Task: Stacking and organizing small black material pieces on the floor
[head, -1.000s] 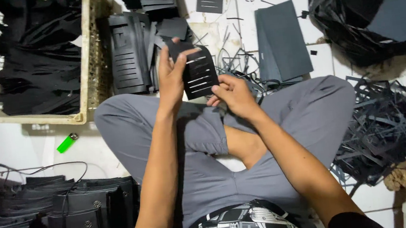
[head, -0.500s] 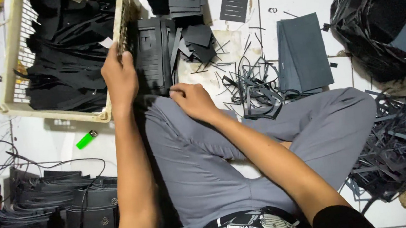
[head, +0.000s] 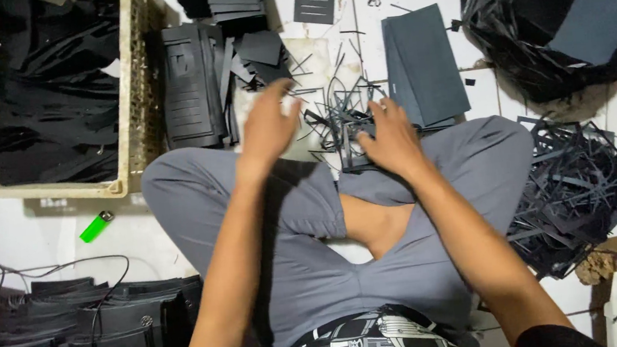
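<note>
A flat black cut piece (head: 355,146) with slots lies on the floor in front of the person's crossed legs, at the edge of the right knee. The right hand (head: 389,137) rests on it. Its fingers (head: 376,108) are spread and press down on the piece and on the thin black strips (head: 333,114) tangled around it. I cannot tell if the fingers pinch the piece or just lie on top.

The left hand (head: 268,128) hangs in the air just beside it, over a pale square sheet (head: 313,67). Its fingers are a bit apart and loosely bent, and they hold nothing.

Just past the left hand stands a stack of black slotted pieces (head: 191,87). Small black scraps (head: 259,54) lean against it. Left of the stack is a pale plastic crate (head: 126,100) full of black offcuts.

Beyond the right hand lies a dark grey folded sheet (head: 425,64). Farther right is a big black bag (head: 557,14) with a grey sheet on it. Near the right knee is a heap of black strips (head: 570,193).

A green lighter (head: 96,226) lies on the white floor by the left knee. Rows of black finished cases (head: 75,332) stand at the lower left.
</note>
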